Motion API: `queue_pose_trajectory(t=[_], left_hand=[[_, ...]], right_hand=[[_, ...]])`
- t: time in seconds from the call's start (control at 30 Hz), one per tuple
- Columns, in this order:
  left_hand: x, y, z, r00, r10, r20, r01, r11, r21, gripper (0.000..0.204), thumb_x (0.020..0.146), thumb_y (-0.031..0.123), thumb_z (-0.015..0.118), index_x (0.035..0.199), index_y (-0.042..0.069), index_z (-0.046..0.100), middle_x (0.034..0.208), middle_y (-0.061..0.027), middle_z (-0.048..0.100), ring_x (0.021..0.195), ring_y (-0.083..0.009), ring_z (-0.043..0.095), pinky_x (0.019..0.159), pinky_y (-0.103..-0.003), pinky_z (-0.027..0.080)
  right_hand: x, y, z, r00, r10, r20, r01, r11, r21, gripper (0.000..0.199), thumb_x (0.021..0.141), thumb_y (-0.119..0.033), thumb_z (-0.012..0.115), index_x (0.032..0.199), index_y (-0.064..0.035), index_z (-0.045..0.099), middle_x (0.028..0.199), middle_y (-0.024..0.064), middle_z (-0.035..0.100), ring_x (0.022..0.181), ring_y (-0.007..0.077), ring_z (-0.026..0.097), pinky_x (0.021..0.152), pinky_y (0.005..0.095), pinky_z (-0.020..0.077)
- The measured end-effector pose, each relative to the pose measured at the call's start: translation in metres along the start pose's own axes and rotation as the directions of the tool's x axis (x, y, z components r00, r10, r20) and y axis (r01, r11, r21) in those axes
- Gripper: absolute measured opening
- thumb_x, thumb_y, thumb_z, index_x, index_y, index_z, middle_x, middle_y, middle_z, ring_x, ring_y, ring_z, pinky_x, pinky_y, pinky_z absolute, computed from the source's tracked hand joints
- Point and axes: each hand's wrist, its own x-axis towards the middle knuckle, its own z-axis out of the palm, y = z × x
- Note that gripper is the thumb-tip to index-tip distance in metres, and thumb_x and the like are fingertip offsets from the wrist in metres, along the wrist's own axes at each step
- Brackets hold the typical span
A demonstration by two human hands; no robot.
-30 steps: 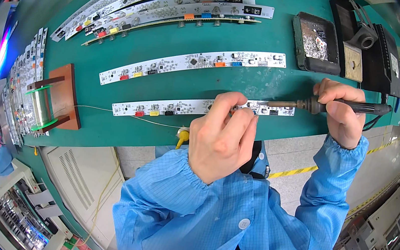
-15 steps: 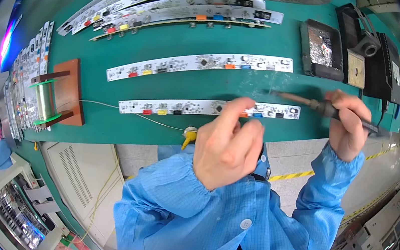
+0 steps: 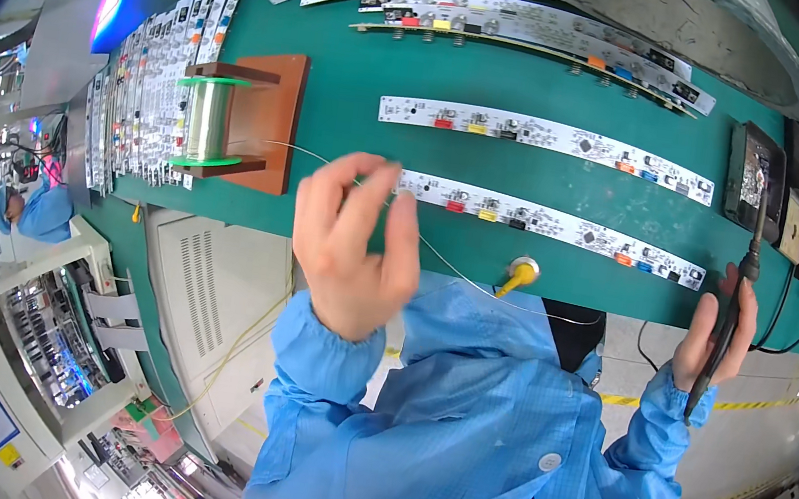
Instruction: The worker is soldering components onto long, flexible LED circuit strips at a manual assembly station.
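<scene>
My left hand [image 3: 354, 249] is raised at the table's front edge with half-bent fingers apart. Solder wire [image 3: 462, 276] passes behind those fingers; contact is unclear. It comes off a spool [image 3: 208, 120] with green flanges on a brown stand [image 3: 280, 123]. In my right hand [image 3: 719, 337] is a soldering iron [image 3: 746, 270], held upright with its tip over a dark tray [image 3: 735, 178] of metallic scraps. Between my hands lies a narrow white circuit board [image 3: 549, 224] with coloured connectors. A second such board [image 3: 545, 140] lies behind it.
More boards [image 3: 539, 31] lie stacked at the back, and several stand in a row [image 3: 149, 85] at the left. A yellow plug [image 3: 519, 277] sits at the front edge. A sponge holder [image 3: 794, 229] is beside the tray. A large grey rounded object [image 3: 691, 30] overhangs the back right.
My left hand has moved from the front board to the solder wire at the left. The soldering iron has swung from pointing left to pointing away, over the tray. The view has shifted left.
</scene>
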Motion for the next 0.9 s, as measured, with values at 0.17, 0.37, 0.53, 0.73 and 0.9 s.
queue_pose_trajectory(t=[0.17, 0.37, 0.53, 0.73, 0.9], left_hand=[[0.000, -0.024, -0.001, 0.989, 0.030, 0.146, -0.055, 0.984, 0.170, 0.020, 0.073, 0.003, 0.065, 0.093, 0.000, 0.063, 0.094, -0.0116, 0.057, 0.080, -0.0286, 0.053, 0.067, -0.037, 0.044], [-0.018, -0.021, -0.005, 0.991, -0.136, -0.004, 0.120, 0.887, -0.446, 0.019, 0.076, -0.012, 0.065, 0.093, -0.003, 0.062, 0.101, -0.0186, 0.063, 0.084, -0.0178, 0.062, 0.070, -0.025, 0.050], [-0.025, -0.026, -0.012, 0.951, -0.245, 0.186, 0.296, 0.563, -0.772, 0.017, 0.079, -0.010, 0.062, 0.096, -0.006, 0.062, 0.104, -0.0195, 0.061, 0.089, -0.0194, 0.061, 0.075, -0.028, 0.051], [-0.019, -0.027, -0.014, 0.950, -0.201, 0.241, 0.310, 0.490, -0.815, 0.027, 0.075, -0.014, 0.061, 0.101, -0.005, 0.064, 0.111, -0.0203, 0.060, 0.098, -0.0209, 0.059, 0.082, -0.029, 0.049], [-0.016, -0.041, -0.019, 0.928, -0.222, 0.300, 0.372, 0.493, -0.786, 0.028, 0.075, -0.012, 0.059, 0.102, -0.007, 0.065, 0.118, -0.0226, 0.057, 0.103, -0.0237, 0.058, 0.085, -0.031, 0.049]], right_hand=[[-0.003, 0.000, 0.008, 0.993, -0.014, 0.118, 0.014, 1.000, 0.000, 0.048, 0.083, 0.011, 0.059, 0.128, 0.0028, 0.045, 0.123, 0.0246, 0.054, 0.113, 0.0302, 0.056, 0.094, 0.0370, 0.0456], [-0.010, 0.006, 0.007, 0.990, -0.004, -0.138, 0.012, 0.998, 0.056, 0.050, 0.079, 0.016, 0.060, 0.125, 0.0015, 0.046, 0.110, 0.0239, 0.060, 0.102, 0.0311, 0.060, 0.091, 0.0435, 0.0473], [-0.004, 0.009, 0.008, 0.972, -0.155, -0.176, 0.157, 0.988, 0.002, 0.056, 0.079, 0.018, 0.056, 0.127, -0.0067, 0.043, 0.107, 0.0226, 0.060, 0.102, 0.0356, 0.061, 0.093, 0.0493, 0.0454], [0.001, 0.003, 0.010, 0.970, -0.124, -0.209, 0.143, 0.986, 0.080, 0.056, 0.077, 0.019, 0.058, 0.125, -0.0056, 0.044, 0.103, 0.0209, 0.060, 0.104, 0.0396, 0.059, 0.092, 0.0521, 0.0458], [0.003, -0.007, 0.014, 0.971, -0.173, -0.166, 0.200, 0.966, 0.163, 0.058, 0.075, 0.017, 0.060, 0.126, -0.0046, 0.043, 0.108, 0.0212, 0.060, 0.107, 0.0357, 0.058, 0.094, 0.0509, 0.0435]])
